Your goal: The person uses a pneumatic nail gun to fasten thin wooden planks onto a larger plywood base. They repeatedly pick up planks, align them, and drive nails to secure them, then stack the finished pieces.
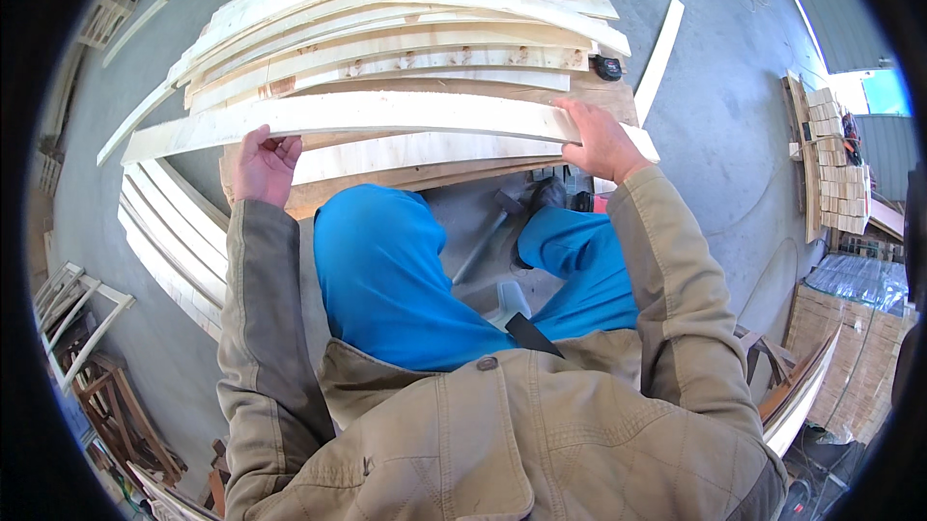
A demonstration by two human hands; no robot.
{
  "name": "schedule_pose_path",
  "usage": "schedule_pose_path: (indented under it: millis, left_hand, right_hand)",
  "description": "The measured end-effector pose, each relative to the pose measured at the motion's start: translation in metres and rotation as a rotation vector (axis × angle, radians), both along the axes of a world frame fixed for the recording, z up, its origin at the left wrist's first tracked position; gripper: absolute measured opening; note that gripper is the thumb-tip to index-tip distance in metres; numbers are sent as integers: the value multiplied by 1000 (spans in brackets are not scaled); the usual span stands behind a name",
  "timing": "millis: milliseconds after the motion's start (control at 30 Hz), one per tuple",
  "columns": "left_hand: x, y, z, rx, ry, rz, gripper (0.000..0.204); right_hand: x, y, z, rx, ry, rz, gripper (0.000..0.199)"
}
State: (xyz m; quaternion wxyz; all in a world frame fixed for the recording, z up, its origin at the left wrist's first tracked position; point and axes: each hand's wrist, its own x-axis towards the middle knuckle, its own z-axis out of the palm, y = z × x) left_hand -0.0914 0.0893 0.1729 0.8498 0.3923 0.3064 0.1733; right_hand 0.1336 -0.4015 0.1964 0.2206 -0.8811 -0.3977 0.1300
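A long pale wooden plank [406,113] lies across in front of me, raised above a wooden work surface [309,195]. My left hand [266,166] is closed on its lower edge, left of the middle, with the fingers curled. Toward the right end, my right hand [606,142] grips the same plank, fingers over its upper edge. Beneath it a second pale board [425,150] rests on the work surface. Just beyond, a large stack of similar planks [415,38] fills the far side. A black tape measure [606,67] sits at the stack's right corner.
More planks [169,231] lie on the floor at left, and a single board [660,57] slants at far right. A hammer [483,243] is between my blue-trousered legs. Bundled wood blocks [838,159] and a plastic-wrapped pallet [840,337] stand at right. Wooden frames [92,318] stand at left.
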Motion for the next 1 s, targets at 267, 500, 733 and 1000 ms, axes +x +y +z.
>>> schedule_pose_path:
  millis: [267, 500, 733, 1000]
  left_hand:
    - [-18, -12, -51, -240, 86, 50, 30]
    - [-12, -31, -109, -378, 242, 192, 62]
    - [-39, -41, -178, -363, 292, 82, 41]
    - [-66, -59, -201, -301, 364, -66, 42]
  right_hand:
    - [-8, -24, -5, -95, 288, 25, 33]
    - [4, -14, -54, -275, 338, 33, 25]
    - [34, -9, -113, -225, 462, -204, 31]
    - [46, -5, -150, -326, 477, -254, 35]
